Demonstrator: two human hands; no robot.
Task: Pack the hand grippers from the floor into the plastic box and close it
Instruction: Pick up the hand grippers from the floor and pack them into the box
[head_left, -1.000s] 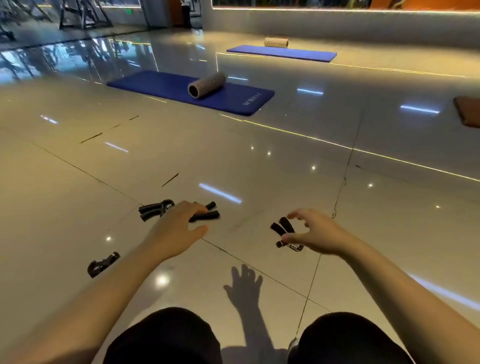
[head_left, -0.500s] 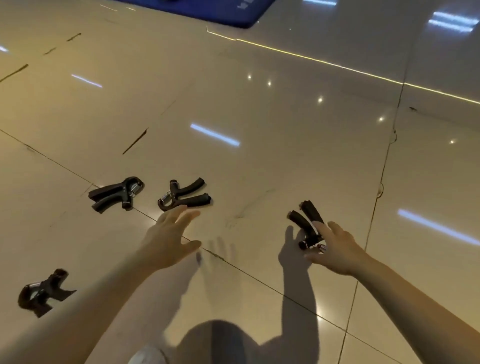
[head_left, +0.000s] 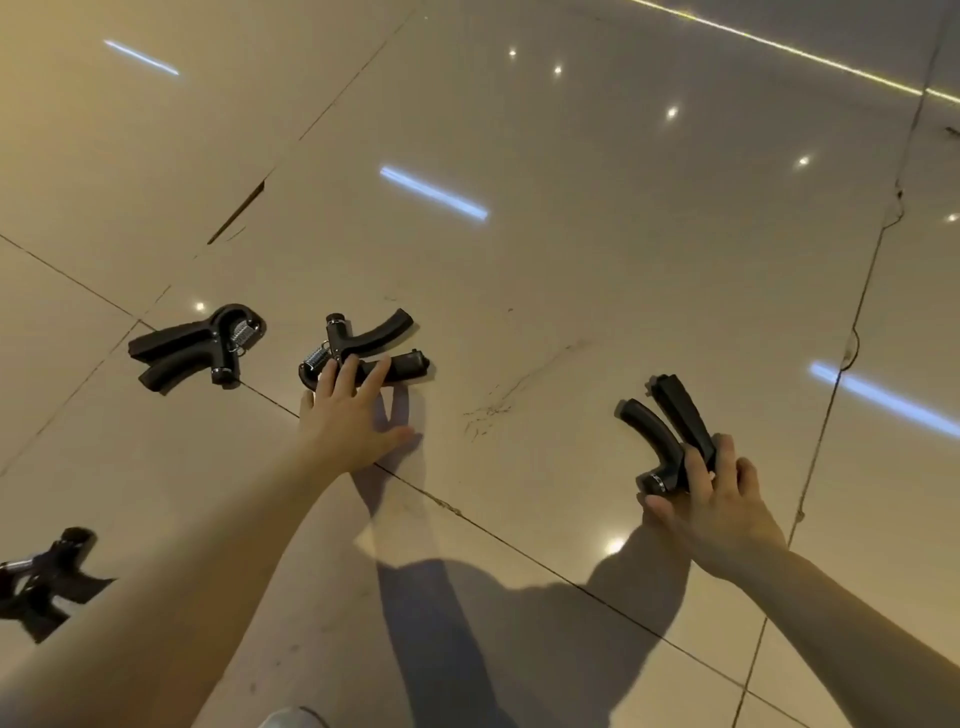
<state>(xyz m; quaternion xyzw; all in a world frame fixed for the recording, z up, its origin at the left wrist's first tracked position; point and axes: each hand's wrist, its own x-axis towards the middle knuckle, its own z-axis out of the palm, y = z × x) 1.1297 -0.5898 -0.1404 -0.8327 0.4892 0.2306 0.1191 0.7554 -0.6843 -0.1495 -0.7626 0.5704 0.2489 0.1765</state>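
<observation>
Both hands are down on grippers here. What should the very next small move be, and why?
Probably curl the left hand around the middle hand gripper: its straight fingers only rest on it, while the right hand already has a grip on the right hand gripper. No box is in view.

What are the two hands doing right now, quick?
Left hand: open, straight fingers resting on the middle gripper.
Right hand: closed around the right gripper.
</observation>
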